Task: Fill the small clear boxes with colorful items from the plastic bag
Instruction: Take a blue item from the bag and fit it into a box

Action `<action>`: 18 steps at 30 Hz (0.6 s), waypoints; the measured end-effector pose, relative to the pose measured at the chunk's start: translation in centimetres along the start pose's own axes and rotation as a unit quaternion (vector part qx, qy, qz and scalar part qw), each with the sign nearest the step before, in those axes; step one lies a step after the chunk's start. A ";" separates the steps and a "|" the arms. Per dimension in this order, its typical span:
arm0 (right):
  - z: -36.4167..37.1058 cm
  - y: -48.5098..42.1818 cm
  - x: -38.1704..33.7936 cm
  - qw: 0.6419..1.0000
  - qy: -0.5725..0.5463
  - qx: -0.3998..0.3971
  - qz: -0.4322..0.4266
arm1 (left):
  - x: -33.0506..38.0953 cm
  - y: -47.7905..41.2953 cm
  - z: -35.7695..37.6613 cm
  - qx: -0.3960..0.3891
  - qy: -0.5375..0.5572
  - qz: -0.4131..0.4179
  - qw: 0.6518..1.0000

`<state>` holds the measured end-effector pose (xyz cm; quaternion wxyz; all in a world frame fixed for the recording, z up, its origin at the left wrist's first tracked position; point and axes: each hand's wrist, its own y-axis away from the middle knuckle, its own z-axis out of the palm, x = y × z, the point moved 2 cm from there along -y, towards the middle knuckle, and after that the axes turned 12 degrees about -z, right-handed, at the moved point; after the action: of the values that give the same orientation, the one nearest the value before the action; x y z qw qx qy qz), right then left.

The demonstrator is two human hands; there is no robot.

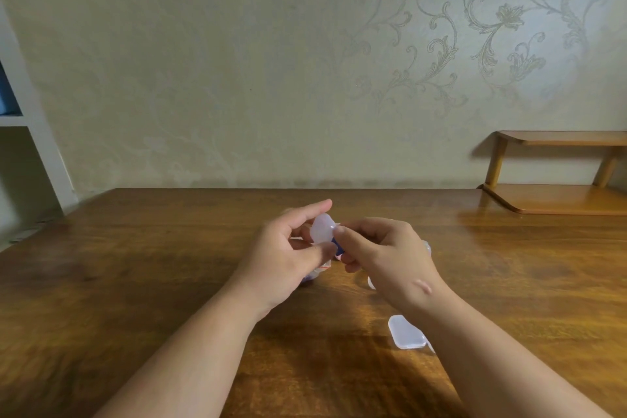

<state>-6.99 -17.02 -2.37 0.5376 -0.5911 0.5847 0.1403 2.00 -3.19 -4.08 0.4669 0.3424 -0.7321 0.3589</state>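
Left hand [288, 256]: raised over the middle of the table, palm turned toward the right. The forefinger stretches out above the small clear box [322, 227], the thumb lies against the box's lower edge, and the other fingers curl behind it, so the hand holds the box from its left side.
Right hand [385, 258]: meets the left one at the box. The thumb tip presses on the box's right edge and the fingers are curled in tight below it, a narrow pinch on that same box.
Small clear box: held in the air between both hands, above the table and tilted, with its pale milky face toward the camera. Whether its lid is open or closed cannot be told.
Blue piece [339, 247]: a dark blue bit shows just under the box, between the right thumb and the curled right fingers. Whether it sits inside the box or only in the fingers cannot be told.
Plastic bag [324, 267]: a scrap of clear film with a red line shows on the table below the left thumb, mostly hidden by the left hand.
Second clear box [407, 332]: lies flat on the table near the camera, just beside the right forearm and well apart from the held box.
Table [135, 282]: dark brown wood with a glossy grain.
Wooden shelf [559, 200]: a low two-tier shelf at the far right edge of the table.
Wall [237, 61]: pale wallpaper with scrolling leaf patterns.
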 end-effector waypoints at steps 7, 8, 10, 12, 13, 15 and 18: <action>0.1 -0.1 0.2 0.999 0.029 -0.021 0.017 | 0.4 0.6 0.1 0.096 -0.190 0.117 0.970; 0.1 -0.1 0.1 0.999 0.027 -0.021 0.022 | 0.4 0.7 0.1 0.099 -0.197 0.126 0.967; 0.2 -0.1 0.0 0.999 0.017 -0.015 0.038 | 0.5 0.7 0.1 0.101 -0.207 0.131 0.964; 0.4 0.0 0.0 0.998 0.014 -0.006 0.059 | 0.5 0.7 0.3 0.097 -0.214 0.127 0.964; 0.5 0.0 0.0 0.997 0.014 -0.001 0.073 | 0.5 0.7 0.4 0.094 -0.221 0.126 0.963; 0.6 0.1 -0.2 0.995 0.014 0.007 0.103 | 0.5 0.7 0.5 0.088 -0.230 0.124 0.961; 0.8 0.0 -0.2 0.990 0.012 0.004 0.144 | 0.4 0.6 0.8 0.060 -0.224 0.118 0.965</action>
<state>-6.73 -16.25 -2.50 0.5070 -0.5002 0.6708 0.2067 1.02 -3.59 -4.07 0.2235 0.3525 -0.8305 0.3689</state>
